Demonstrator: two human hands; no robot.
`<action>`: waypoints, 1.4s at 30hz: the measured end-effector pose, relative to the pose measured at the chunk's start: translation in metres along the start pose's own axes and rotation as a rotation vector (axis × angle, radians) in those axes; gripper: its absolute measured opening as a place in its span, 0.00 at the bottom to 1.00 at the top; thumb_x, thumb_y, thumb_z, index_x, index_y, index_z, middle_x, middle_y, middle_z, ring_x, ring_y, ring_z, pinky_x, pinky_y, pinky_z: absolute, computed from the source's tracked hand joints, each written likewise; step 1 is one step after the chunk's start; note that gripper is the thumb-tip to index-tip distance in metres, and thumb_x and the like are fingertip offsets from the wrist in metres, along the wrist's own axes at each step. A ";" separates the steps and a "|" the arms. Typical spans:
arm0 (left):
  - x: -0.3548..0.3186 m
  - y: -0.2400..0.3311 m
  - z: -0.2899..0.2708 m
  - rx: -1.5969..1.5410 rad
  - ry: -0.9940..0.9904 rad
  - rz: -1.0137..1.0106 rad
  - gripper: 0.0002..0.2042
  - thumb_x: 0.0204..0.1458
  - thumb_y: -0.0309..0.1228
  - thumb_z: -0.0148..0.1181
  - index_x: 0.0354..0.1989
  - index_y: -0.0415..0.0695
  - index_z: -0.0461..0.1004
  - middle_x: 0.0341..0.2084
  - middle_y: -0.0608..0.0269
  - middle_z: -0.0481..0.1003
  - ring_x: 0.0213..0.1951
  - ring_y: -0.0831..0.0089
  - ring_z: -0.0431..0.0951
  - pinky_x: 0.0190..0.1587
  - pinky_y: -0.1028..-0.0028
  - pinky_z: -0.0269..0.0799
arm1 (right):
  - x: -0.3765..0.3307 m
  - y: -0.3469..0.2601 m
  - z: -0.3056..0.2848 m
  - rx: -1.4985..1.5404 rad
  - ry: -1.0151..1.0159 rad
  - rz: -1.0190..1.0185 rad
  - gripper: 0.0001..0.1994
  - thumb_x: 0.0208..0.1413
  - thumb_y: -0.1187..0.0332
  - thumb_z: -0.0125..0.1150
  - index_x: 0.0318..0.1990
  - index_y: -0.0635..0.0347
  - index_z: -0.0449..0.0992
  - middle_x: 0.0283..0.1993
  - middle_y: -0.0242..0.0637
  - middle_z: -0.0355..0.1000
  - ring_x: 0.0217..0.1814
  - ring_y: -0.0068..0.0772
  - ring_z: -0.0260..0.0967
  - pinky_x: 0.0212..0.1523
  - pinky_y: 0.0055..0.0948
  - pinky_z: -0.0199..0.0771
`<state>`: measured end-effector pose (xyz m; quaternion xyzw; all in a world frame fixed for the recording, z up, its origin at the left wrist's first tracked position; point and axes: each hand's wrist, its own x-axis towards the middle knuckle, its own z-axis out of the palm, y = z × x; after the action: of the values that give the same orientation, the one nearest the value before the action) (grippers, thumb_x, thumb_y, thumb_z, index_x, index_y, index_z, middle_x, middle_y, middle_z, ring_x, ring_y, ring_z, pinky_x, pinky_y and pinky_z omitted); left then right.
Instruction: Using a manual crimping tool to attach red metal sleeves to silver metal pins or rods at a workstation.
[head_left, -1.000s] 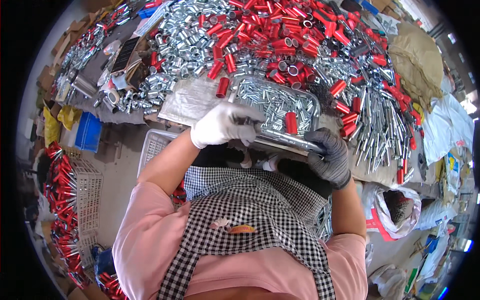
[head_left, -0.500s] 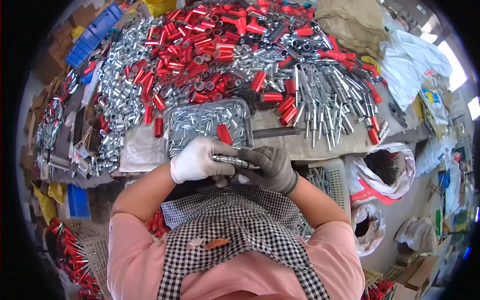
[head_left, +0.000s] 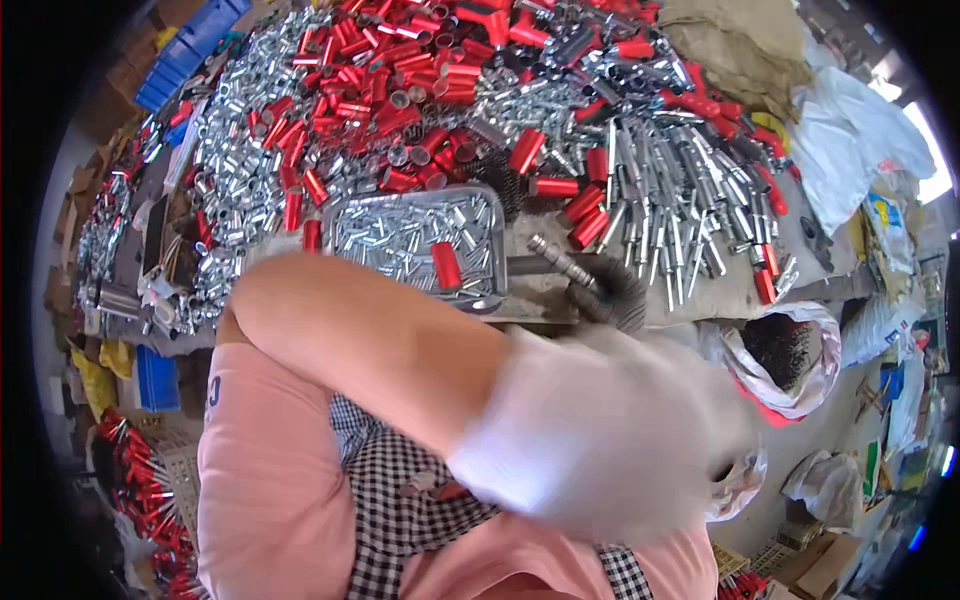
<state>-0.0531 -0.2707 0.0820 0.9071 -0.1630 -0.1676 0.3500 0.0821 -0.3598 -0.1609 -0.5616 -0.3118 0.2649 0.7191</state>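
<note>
Presently, I am observing the dark-grey-gloved right hand (head_left: 613, 293) pinching a slim, ribbed, silver metal rod (head_left: 562, 260) just right of the rectangular, transparent plastic tray (head_left: 500, 238) holding small silver pins (head_left: 385, 240). The white-gloved left hand (head_left: 610, 430) is showing blurred in front, partly covering the right; I cannot tell its finger state.

Pink shirt (head_left: 270, 440), checked apron (head_left: 385, 500), white glove (head_left: 600, 440) and grey glove (head_left: 617, 298) are worn.

We saw a blue crate (head_left: 190, 55) at upper left and, at upper right, tan cloth (head_left: 735, 40) beside white plastic (head_left: 860, 140). On the left, yellow bags (head_left: 93, 376) sat next to a blue bin (head_left: 157, 382); cardboard (head_left: 828, 562) lay at lower right.
</note>
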 end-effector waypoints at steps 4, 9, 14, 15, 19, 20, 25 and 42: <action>0.044 0.011 -0.023 -0.184 -0.242 -0.057 0.14 0.49 0.40 0.60 0.34 0.42 0.80 0.38 0.58 0.79 0.42 0.61 0.80 0.40 0.63 0.78 | 0.019 0.020 -0.005 -0.158 -0.065 0.009 0.16 0.52 0.79 0.67 0.49 0.66 0.75 0.40 0.36 0.77 0.39 0.24 0.75 0.40 0.27 0.80; 0.101 0.025 0.021 -0.092 -0.232 0.118 0.13 0.47 0.40 0.61 0.34 0.43 0.80 0.36 0.56 0.78 0.38 0.62 0.80 0.38 0.63 0.77 | 0.017 0.025 -0.006 0.049 0.014 0.011 0.18 0.47 0.74 0.72 0.47 0.67 0.77 0.38 0.34 0.77 0.38 0.23 0.72 0.40 0.25 0.75; 0.141 0.031 0.073 -0.004 -0.244 0.333 0.13 0.44 0.40 0.63 0.34 0.45 0.81 0.33 0.54 0.78 0.34 0.63 0.79 0.36 0.63 0.76 | 0.015 0.016 -0.005 0.328 0.020 0.116 0.19 0.48 0.70 0.74 0.47 0.66 0.76 0.34 0.31 0.75 0.34 0.21 0.70 0.37 0.24 0.74; 0.146 0.031 0.083 0.014 -0.249 0.381 0.13 0.44 0.40 0.63 0.34 0.45 0.81 0.33 0.54 0.78 0.33 0.63 0.79 0.36 0.63 0.76 | 0.017 0.021 -0.011 0.302 -0.046 0.095 0.18 0.52 0.75 0.69 0.50 0.67 0.73 0.40 0.40 0.75 0.39 0.33 0.75 0.34 0.26 0.78; 0.167 0.006 0.060 0.333 -0.068 0.601 0.11 0.39 0.39 0.65 0.29 0.48 0.82 0.28 0.56 0.79 0.30 0.63 0.79 0.32 0.58 0.75 | 0.016 0.049 -0.034 -0.085 -0.079 -0.140 0.22 0.55 0.71 0.68 0.56 0.66 0.71 0.44 0.42 0.78 0.45 0.35 0.78 0.41 0.32 0.78; 0.180 -0.015 0.044 0.586 0.179 0.651 0.09 0.35 0.39 0.67 0.25 0.50 0.84 0.23 0.59 0.79 0.29 0.62 0.80 0.30 0.53 0.74 | 0.032 0.070 -0.027 -0.101 -0.116 0.307 0.29 0.53 0.64 0.70 0.61 0.63 0.68 0.51 0.41 0.76 0.53 0.33 0.73 0.52 0.36 0.74; 0.323 -0.110 0.033 0.829 -0.116 0.232 0.12 0.46 0.33 0.60 0.37 0.45 0.83 0.40 0.51 0.81 0.43 0.56 0.82 0.45 0.62 0.76 | 0.018 0.055 -0.026 -0.522 -0.033 -0.310 0.30 0.53 0.61 0.67 0.62 0.59 0.65 0.65 0.41 0.65 0.66 0.43 0.61 0.67 0.40 0.59; 0.248 -0.144 -0.027 0.281 0.819 0.320 0.18 0.44 0.35 0.65 0.43 0.42 0.72 0.35 0.48 0.78 0.39 0.52 0.80 0.43 0.61 0.76 | 0.026 0.038 -0.012 -0.481 -0.090 -0.064 0.21 0.49 0.62 0.69 0.50 0.61 0.78 0.47 0.46 0.79 0.49 0.40 0.78 0.51 0.35 0.76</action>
<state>0.2048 -0.2562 -0.0454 0.9006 -0.1704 0.2846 0.2807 0.1074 -0.3396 -0.1957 -0.6942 -0.4150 0.1849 0.5583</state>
